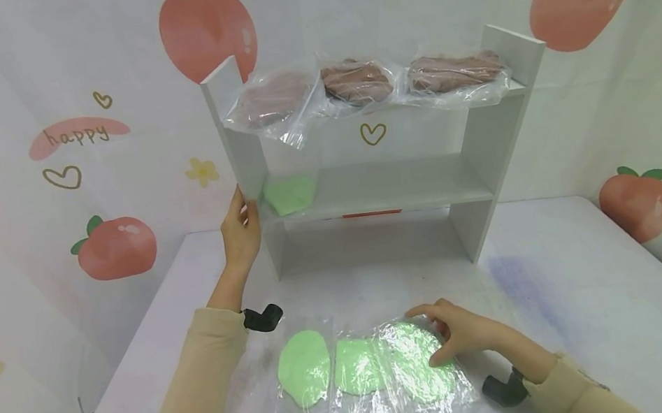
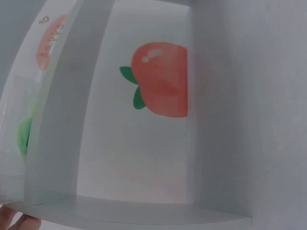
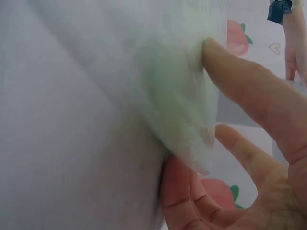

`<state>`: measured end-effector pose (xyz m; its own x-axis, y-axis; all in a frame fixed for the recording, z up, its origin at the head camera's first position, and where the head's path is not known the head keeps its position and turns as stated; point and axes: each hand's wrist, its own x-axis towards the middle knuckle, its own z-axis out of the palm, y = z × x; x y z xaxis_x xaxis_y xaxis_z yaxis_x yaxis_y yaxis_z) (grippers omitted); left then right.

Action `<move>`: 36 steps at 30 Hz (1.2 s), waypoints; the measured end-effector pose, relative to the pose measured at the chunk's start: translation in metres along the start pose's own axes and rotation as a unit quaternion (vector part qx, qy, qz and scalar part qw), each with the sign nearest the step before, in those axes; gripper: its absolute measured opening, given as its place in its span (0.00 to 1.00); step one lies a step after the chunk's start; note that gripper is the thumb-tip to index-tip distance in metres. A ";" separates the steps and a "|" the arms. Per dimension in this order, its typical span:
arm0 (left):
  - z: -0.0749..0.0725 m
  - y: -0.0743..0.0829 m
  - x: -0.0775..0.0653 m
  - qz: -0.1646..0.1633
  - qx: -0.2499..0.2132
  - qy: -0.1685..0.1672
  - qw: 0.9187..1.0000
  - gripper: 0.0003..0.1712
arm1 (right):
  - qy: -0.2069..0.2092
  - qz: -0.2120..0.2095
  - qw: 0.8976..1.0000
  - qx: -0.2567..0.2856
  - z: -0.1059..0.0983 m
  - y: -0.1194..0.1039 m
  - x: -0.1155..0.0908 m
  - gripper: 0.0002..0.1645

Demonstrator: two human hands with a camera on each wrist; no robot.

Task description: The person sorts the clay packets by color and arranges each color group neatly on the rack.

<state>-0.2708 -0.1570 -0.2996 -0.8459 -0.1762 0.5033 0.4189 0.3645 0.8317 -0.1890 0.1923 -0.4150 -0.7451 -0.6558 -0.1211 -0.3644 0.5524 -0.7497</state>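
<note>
The left hand (image 1: 241, 239) touches the white, open shelf unit (image 1: 391, 184); the right hand (image 1: 469, 328), half spread, spans a clear-bagged, flat green slab (image 1: 416, 367). I can't tell either grip's hold.

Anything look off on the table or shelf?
Two minor things. A purple smudge marks the pale table near the shelf's right side; it looks like a stain. The leftmost top bag has a corner drooping over the front edge, so it looks carelessly placed.
</note>
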 end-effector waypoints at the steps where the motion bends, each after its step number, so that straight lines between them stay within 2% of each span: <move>1: 0.000 0.000 0.000 0.000 0.000 0.000 1.000 0.27 | -0.002 -0.002 1.000 -0.002 0.000 0.000 0.000 0.45; 6: 0.000 0.000 0.000 0.000 -0.003 -0.001 1.000 0.27 | -0.020 -0.005 1.000 -0.005 0.000 -0.002 0.002 0.41; 12: 0.000 0.000 0.000 0.001 -0.005 -0.001 1.000 0.27 | -0.035 0.015 0.999 0.017 0.000 -0.001 0.002 0.38; 17: 0.000 0.000 0.000 0.000 -0.004 -0.002 1.000 0.27 | -0.037 -0.003 0.999 0.019 0.002 0.000 0.001 0.38; 23: 0.000 0.001 0.000 0.003 -0.005 0.000 1.000 0.27 | -0.029 -0.032 0.999 0.017 0.002 0.000 0.002 0.38; 31: 0.000 0.000 0.000 0.010 0.000 0.002 1.000 0.27 | -0.006 -0.034 0.999 0.039 -0.001 0.002 0.005 0.30; 36: 0.000 0.000 0.000 0.008 0.001 0.001 1.000 0.27 | 0.034 -0.035 0.998 0.042 -0.004 0.001 0.006 0.30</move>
<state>-0.2706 -0.1568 -0.2996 -0.8387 -0.1725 0.5165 0.4308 0.3699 0.8232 -0.1958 0.1911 -0.4140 -0.7568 -0.6532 -0.0244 -0.3702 0.4591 -0.8075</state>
